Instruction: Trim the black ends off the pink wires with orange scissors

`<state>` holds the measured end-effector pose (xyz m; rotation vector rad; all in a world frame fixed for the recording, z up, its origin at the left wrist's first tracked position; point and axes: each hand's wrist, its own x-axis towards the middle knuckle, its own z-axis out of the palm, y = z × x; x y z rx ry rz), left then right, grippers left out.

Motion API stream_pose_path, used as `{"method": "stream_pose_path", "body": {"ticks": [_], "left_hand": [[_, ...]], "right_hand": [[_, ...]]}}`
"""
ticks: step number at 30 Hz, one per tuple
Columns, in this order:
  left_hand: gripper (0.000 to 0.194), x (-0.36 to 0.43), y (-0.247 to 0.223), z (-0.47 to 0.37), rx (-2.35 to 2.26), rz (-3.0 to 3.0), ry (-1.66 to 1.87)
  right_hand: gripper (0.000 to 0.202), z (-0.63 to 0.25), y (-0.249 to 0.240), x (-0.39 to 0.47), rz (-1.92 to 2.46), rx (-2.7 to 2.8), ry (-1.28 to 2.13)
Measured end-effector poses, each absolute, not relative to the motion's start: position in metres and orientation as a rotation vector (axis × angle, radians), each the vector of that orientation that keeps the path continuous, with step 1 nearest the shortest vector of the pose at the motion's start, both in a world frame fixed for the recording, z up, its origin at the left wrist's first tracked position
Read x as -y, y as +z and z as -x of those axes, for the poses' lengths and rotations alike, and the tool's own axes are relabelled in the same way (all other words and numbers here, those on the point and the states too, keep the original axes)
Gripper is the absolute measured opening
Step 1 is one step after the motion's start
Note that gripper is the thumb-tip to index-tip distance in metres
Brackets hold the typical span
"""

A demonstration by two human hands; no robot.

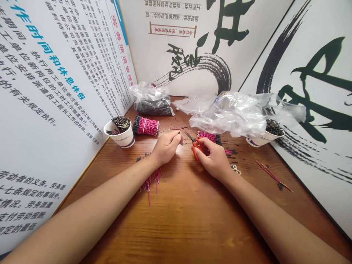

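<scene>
My left hand (167, 147) is closed in a pinch above the wooden table. A tiny dark tip shows at its fingertips, too small to name. In my right hand (217, 157) is a pair of scissors (198, 144) with orange handles; the narrow dark blades point up and left towards my left fingertips, apart from them. Loose pink wires with black ends (149, 187) lie beneath my left wrist. Just beyond my right hand is a pile of pink wires (210, 136), partly hidden by it. One thin wire (178, 128) lies behind my left fingertips.
A banded bundle of pink wires (145, 125) stands beside a paper cup (125, 140) of small dark pieces. Another filled cup (260, 140) sits right, by clear plastic bags (233, 113). A dark-filled bag (152, 104) lies behind. Printed panels (176, 80) enclose the table (187, 216).
</scene>
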<state>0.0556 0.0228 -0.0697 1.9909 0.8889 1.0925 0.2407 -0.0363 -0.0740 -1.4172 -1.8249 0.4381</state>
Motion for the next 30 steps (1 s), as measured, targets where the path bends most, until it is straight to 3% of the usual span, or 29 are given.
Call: {"method": "stream_pose_path", "body": {"ticks": [7, 13, 16, 24, 30], "left_hand": [[0.029, -0.0218, -0.0703, -0.0556, -0.896, -1.998, 1.131], [0.027, -0.0232, -0.0686, -0.055, -0.881, -2.114, 1.154], [0.031, -0.0221, -0.0685, -0.0554, -0.904, -2.121, 1.165], [0.034, -0.0211, -0.0694, -0.0552, -0.864, -2.103, 1.183], [0.037, -0.0196, -0.0683, -0.0551, -0.924, -2.084, 1.158]], "right_hand": [[0.022, -0.2423, -0.0804, 0.0326, 1.373, 1.794, 0.151], [0.01, -0.2421, -0.0789, 0.0335, 1.379, 1.831, -0.064], [0.007, -0.2398, -0.0766, 0.0361, 1.404, 1.855, 0.03], [0.034, -0.2368, -0.0739, 0.0422, 1.418, 1.886, 0.293], [0.032, -0.2368, -0.0739, 0.0422, 1.399, 1.928, 0.37]]}}
